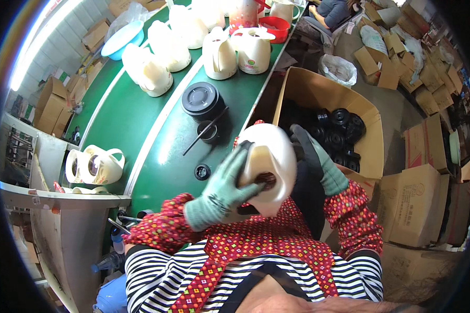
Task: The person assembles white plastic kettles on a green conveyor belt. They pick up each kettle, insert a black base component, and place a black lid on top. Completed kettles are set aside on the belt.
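Note:
In front of my chest a white plastic jug body (281,151), like a thermos pot shell, is tilted with its dark opening toward me. My left hand (219,195), in a green glove, grips its left side, the thumb by the opening. My right hand (318,161), gloved in green with dark fingers, lies against the jug's right side; its fingertips are partly hidden and blurred. Beyond the left hand, on the green belt (164,133), stand a black lidded tub (201,101) and a small black cup (209,133) with a black stick (196,141) across it. Closer lies a black ring-shaped cap (202,171).
Several white jugs (219,57) stand along the far belt, near a red basin (274,29) and a blue basin (122,40). At right, an open cardboard box (371,141) holds black round parts (340,122). More cartons (408,203) line the right side. Far off, a person (331,13) sits.

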Demonstrator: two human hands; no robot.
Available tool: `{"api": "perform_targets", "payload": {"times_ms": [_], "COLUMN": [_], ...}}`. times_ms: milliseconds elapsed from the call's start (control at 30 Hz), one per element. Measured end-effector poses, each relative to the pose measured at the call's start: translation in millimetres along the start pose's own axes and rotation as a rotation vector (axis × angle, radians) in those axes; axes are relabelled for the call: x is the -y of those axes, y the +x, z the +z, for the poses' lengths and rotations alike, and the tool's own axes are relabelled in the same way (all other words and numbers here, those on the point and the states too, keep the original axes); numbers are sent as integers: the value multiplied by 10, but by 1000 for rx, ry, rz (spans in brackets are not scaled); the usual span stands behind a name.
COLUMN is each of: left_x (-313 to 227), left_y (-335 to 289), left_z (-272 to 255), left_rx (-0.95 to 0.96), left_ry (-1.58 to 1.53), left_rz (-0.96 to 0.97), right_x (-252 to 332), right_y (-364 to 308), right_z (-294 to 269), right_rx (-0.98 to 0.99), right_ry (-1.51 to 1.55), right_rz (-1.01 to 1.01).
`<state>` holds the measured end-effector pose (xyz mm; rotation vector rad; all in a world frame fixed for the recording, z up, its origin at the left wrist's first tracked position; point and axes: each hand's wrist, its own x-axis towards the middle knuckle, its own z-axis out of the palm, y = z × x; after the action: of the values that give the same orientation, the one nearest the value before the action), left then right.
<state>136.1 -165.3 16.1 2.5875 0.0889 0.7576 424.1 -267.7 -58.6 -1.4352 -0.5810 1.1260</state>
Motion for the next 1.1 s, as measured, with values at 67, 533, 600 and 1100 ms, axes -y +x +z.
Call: {"api": "perform_targets", "payload": {"times_ms": [67, 533, 600, 1100], "left_x": [-59, 2136, 2173, 593], "left_y": [-24, -969, -898, 1200], "left_z": [217, 135, 106, -365], "left_rx": [28, 155, 262, 252], "left_ry": [-21, 300, 145, -710], "left_rz": [80, -847, -923, -1067], "right_x": [98, -508, -273, 1106], "right_y": [143, -192, -330, 193], "right_z": [11, -350, -297, -308], "right_rx": [161, 19, 61, 173], "right_ry": [173, 90, -57, -948], "right_rz": [142, -365, -393, -999]}}
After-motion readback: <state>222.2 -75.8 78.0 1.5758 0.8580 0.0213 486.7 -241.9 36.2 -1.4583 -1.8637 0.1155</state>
